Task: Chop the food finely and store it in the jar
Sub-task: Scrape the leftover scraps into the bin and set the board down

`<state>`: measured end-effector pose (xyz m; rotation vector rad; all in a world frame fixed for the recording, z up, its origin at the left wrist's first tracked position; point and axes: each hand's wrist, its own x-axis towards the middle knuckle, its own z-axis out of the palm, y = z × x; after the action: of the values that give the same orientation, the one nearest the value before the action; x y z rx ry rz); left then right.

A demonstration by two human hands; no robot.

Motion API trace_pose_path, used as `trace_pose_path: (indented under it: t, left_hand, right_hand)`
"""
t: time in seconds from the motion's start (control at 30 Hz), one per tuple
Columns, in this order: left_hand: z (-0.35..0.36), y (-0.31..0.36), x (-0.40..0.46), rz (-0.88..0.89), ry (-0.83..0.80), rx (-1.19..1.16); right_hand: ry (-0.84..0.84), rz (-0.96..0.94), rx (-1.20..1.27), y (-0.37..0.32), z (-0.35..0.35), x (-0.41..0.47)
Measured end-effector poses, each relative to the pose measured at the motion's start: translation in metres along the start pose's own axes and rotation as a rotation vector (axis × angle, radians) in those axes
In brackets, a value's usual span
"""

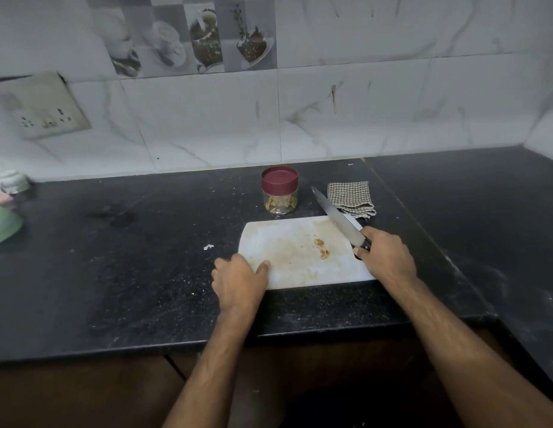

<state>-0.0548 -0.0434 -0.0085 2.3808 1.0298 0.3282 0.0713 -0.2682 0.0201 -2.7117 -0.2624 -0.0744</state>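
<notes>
Left hand (pixel 239 278) grips board (pixel 299 261) | right hand (pixel 388 253) grips knife (pixel 337 217), handle hidden

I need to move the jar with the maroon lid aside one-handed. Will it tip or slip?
The jar looks short and squat, so it probably stands steady. It holds only a few food bits at the bottom, so it is likely light and may slide on the dark counter when pushed. Its clear wall looks smooth; gripping the lid seems safer.
</notes>
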Motion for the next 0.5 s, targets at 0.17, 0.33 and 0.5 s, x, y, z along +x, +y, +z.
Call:
trace_pose_path:
  t: [0.17,0.33,0.5]
  left_hand:
    - [-0.003,0.004,0.011,-0.126,-0.051,-0.077]
    - [-0.003,-0.009,0.009,-0.184,-0.044,-0.255]
    - [-0.007,-0.037,0.002,-0.209,0.045,-0.599]
  right_hand:
    - [0.050,0.050,0.055,0.001,0.004,-0.007]
    - [0.065,0.046,0.092,0.001,0.005,-0.029]
    - [0.047,-0.016,0.095,-0.011,0.007,-0.062]
